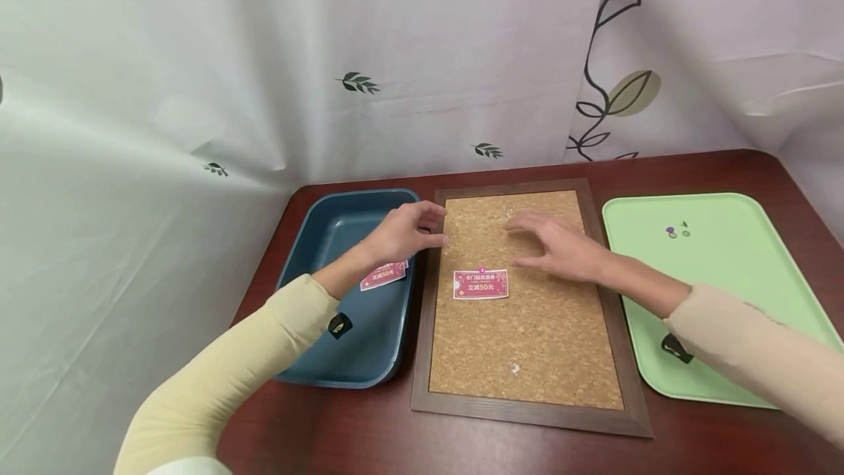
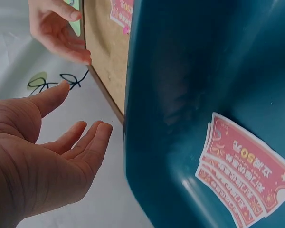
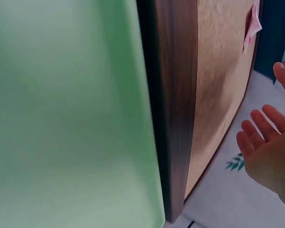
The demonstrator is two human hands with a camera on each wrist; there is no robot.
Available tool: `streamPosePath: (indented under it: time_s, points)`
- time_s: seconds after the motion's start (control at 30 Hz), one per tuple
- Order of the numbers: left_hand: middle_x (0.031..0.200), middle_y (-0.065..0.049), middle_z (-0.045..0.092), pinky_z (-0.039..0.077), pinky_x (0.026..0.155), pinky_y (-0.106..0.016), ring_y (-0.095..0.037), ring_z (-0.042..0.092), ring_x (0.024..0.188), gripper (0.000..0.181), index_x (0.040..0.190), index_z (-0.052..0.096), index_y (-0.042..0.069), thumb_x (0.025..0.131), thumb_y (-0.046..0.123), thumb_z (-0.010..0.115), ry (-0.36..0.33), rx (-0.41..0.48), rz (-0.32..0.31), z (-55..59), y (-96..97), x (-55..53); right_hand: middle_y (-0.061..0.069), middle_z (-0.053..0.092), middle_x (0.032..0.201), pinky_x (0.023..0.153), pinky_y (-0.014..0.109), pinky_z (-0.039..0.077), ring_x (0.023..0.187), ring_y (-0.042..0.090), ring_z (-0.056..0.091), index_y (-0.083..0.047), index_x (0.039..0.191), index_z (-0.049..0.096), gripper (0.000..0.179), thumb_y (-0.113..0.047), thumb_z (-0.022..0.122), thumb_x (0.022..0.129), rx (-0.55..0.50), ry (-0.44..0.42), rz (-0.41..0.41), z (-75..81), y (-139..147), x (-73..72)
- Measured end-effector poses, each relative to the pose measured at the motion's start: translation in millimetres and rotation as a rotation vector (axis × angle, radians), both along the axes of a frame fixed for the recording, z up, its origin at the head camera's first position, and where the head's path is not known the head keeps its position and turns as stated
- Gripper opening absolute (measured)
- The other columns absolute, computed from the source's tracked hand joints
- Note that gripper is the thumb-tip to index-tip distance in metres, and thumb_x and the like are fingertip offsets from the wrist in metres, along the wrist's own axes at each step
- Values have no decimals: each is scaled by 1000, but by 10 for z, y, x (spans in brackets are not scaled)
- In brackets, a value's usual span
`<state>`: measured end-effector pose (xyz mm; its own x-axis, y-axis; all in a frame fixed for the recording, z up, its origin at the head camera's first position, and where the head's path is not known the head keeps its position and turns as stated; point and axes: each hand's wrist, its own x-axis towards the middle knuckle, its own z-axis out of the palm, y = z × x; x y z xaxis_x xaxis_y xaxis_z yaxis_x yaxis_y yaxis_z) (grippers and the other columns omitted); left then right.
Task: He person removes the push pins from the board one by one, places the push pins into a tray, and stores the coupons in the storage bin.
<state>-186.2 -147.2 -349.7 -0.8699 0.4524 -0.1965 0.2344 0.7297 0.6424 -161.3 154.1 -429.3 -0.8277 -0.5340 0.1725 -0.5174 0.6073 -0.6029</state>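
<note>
My left hand point(image 1: 405, 231) hovers over the right rim of the blue tub point(image 1: 359, 384) and the left edge of a framed corkboard point(image 1: 527, 336). Its fingers are relaxed and hold nothing, as the left wrist view shows. Above the right half of the corkboard is my right hand point(image 1: 560, 246), thumb and fingers apart, with nothing between them. A pink-and-white paper coupon point(image 1: 480, 285) lies flat on the board, with a pink pushpin point(image 1: 482, 270) at its top edge. More such coupons point(image 2: 242, 166) lie fanned in the tub, partly hidden by the left arm in the head view.
To the right of the corkboard lies a light green tray point(image 1: 725, 262) holding several small pins point(image 1: 670, 230), one of them purple. Everything stands on a dark red-brown table point(image 1: 316, 431). Behind it hangs a pale sheet point(image 1: 428, 42) with leaf prints.
</note>
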Motion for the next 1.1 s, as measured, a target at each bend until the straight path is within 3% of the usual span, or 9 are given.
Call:
streamPosePath:
  time_s: [0.57, 0.87, 1.1]
  points:
    - [128, -16, 71, 56, 99, -34, -26, 70, 119, 39, 134, 63, -3, 99, 6, 76, -71, -62, -119, -248, 156, 69, 11, 71, 126, 110, 55, 47, 123, 33, 64, -1, 125, 72, 43, -17, 88, 88, 3, 21, 127, -138, -371, 32]
    - [124, -13, 72, 57, 95, -32, -23, 72, 115, 40, 131, 65, 0, 95, 8, 81, -117, -115, -141, -285, 224, 106, 11, 72, 122, 111, 57, 44, 120, 33, 65, -1, 122, 74, 38, -16, 86, 90, 37, 2, 122, -150, -454, 45]
    - [118, -10, 73, 57, 93, -30, -19, 72, 109, 38, 129, 64, 2, 95, 6, 81, -109, -146, -157, -338, 273, 125, 10, 73, 118, 109, 57, 44, 116, 31, 66, -2, 117, 75, 31, -10, 85, 89, 13, -12, 114, -176, -483, 7]
